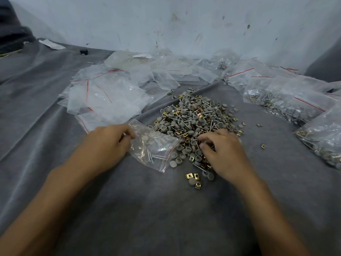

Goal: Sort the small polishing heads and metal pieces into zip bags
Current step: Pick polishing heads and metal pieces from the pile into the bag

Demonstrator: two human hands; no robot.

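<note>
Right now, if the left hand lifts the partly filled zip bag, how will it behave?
The zip bag looks thin and crinkled, so it will probably sag rather than hold shape. The few screws and grey caps inside would likely slide to its lowest corner. It should feel light, holding so little.

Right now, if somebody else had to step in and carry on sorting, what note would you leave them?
Left hand pinches the edge of a partly filled zip bag lying on the grey cloth.
Right hand: fingers curled into the near edge of the loose pile; whether they hold anything is unclear.
Done: filled bags lie at the right.
Left: most of the pile, a few strays nearby, with empty bags waiting behind the left hand.
</note>
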